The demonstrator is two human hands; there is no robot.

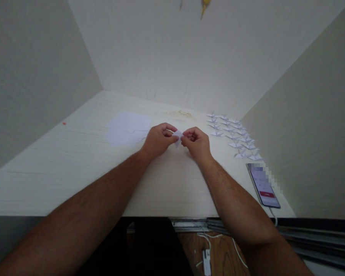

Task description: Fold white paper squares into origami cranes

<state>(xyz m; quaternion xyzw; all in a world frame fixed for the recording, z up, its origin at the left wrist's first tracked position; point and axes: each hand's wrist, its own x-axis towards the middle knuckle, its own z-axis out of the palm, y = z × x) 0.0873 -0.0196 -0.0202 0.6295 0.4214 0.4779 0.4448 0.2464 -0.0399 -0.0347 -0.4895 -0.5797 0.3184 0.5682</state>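
Note:
A small folded piece of white paper [177, 135] is held up between my two hands, just above the pale table. My left hand [161, 138] pinches its left side with thumb and fingertips. From the other side, the thumb and forefinger of my right hand [197, 141] close on the paper's right edge. The paper has a pointed, diamond-like outline; its finer folds are too small to make out. To the left of my hands lie flat white paper sheets [126, 128].
Several folded paper cranes [232, 134] stand in rows at the table's back right. In front of them lies a phone [263, 186] with a cable plugged in. Walls close off the table [172, 184] at the back and sides. A power strip [206, 262] sits on the floor below.

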